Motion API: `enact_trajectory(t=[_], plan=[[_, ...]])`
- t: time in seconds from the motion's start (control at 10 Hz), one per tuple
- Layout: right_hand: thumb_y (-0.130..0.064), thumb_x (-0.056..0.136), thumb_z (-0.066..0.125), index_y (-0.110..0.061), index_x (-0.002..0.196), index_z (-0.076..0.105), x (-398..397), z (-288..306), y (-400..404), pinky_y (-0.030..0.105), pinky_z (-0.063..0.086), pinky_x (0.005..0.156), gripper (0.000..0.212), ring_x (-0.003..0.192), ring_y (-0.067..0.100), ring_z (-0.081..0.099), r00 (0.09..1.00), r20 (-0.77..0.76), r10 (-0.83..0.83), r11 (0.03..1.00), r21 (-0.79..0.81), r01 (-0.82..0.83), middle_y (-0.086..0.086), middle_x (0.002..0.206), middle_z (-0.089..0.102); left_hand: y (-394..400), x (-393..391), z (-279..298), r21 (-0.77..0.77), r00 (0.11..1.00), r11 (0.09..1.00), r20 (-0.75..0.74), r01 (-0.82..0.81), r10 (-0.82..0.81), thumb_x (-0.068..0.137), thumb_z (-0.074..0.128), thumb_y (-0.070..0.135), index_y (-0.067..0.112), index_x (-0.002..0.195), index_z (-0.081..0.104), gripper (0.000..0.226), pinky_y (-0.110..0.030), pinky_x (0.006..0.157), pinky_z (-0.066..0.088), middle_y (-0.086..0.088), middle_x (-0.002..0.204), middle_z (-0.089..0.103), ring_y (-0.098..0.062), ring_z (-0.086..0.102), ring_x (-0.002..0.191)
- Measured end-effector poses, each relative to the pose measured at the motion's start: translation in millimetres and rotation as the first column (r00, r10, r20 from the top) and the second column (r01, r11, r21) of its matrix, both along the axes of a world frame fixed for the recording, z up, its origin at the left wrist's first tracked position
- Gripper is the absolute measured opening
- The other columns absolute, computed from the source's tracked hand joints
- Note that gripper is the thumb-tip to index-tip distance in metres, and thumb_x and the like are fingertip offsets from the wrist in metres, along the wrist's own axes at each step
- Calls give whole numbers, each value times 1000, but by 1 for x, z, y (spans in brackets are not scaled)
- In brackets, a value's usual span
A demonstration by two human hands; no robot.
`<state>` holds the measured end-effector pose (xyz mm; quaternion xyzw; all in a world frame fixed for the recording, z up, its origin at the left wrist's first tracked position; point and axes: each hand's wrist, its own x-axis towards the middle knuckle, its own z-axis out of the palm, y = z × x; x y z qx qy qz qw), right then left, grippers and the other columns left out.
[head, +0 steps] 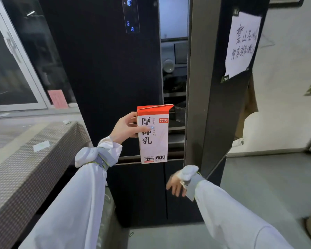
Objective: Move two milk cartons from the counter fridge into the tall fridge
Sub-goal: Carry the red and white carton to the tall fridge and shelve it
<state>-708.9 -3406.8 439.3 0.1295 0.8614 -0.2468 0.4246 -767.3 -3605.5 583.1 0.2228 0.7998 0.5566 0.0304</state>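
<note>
My left hand grips a white milk carton with a red top and black characters, held upright in front of the tall black fridge. The fridge's right door stands swung open, and dim shelves show in the gap just behind the carton. Lower down, my right hand hangs in front of the fridge's bottom section, fingers spread, holding nothing. The counter fridge is out of view.
A counter with a checked cloth runs along the left. A handwritten paper note is stuck on the open door. Grey floor spreads to the right, with a brown cloth hanging behind the door.
</note>
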Motion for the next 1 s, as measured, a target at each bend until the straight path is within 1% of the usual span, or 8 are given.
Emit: enact_trajectory(t=[0.1, 0.2, 0.3, 0.5, 0.6, 0.8, 0.9, 1.0], plan=[[-29, 93, 47, -10, 113, 57, -14, 28, 3, 34, 53, 88, 30, 89, 20, 63, 977, -209, 41, 999, 24, -37, 5, 108, 63, 1, 12, 19, 8, 1000, 1000, -12, -9, 9, 77, 86, 25, 23, 119, 63, 48, -43, 85, 62, 2, 110, 76, -16, 75, 100], [-39, 62, 47, -8, 124, 60, -16, 73, 16, 41, 46, 102, 70, 119, 31, 57, 870, -492, 25, 999, 44, -4, 10, 125, 61, 3, 22, 40, 16, 1000, 1000, -23, -10, 11, 77, 86, 25, 23, 119, 63, 48, -42, 84, 63, 2, 110, 76, -15, 75, 99], [-37, 58, 48, -6, 120, 64, 4, 134, 26, 43, 48, 100, 71, 117, 34, 59, 769, -638, -28, 1000, -10, 28, 16, 123, 64, 10, 30, 60, 30, 999, 1000, -49, -6, 8, 77, 86, 25, 23, 119, 63, 49, -40, 82, 63, 1, 110, 76, -15, 75, 99], [-36, 63, 58, -7, 123, 62, -1, 202, 60, 41, 50, 98, 67, 117, 32, 60, 700, -711, -67, 997, -64, 31, 15, 125, 63, 34, 38, 93, 95, 997, 995, -77, 10, -3, 77, 86, 20, 20, 118, 64, 47, -36, 79, 62, 0, 109, 77, -16, 76, 96], [-25, 84, 62, -5, 122, 62, 7, 223, 81, 34, 49, 87, 43, 116, 32, 60, 651, -754, -82, 995, -22, 100, 16, 123, 63, 51, 40, 106, 154, 996, 988, -86, 19, -6, 76, 87, 18, 18, 119, 64, 48, -39, 81, 63, -2, 110, 77, -18, 76, 96], [-16, 88, 60, 0, 122, 60, 27, 221, 104, 30, 46, 78, 38, 114, 34, 60, 593, -790, -157, 978, -40, 205, 19, 124, 62, 79, 42, 125, 179, 992, 982, -117, 57, -36, 77, 86, 15, 15, 118, 64, 47, -40, 81, 63, -4, 109, 77, -19, 76, 96], [-16, 86, 60, -1, 122, 60, 42, 226, 129, 35, 50, 85, 40, 113, 34, 61, 611, -779, -143, 977, -13, 212, 18, 122, 63, 89, 42, 128, 186, 989, 980, -141, 74, -48, 78, 85, 15, 14, 119, 64, 46, -36, 78, 64, -3, 109, 77, -17, 76, 95], [-16, 83, 63, -2, 109, 65, 52, 244, 147, 32, 55, 72, 30, 94, 31, 67, 704, -695, -144, 979, 2, 202, 18, 113, 68, 100, 43, 132, 186, 985, 978, -157, 97, -68, 80, 83, 17, 14, 120, 63, 45, -34, 76, 64, -1, 108, 77, -15, 76, 94]])
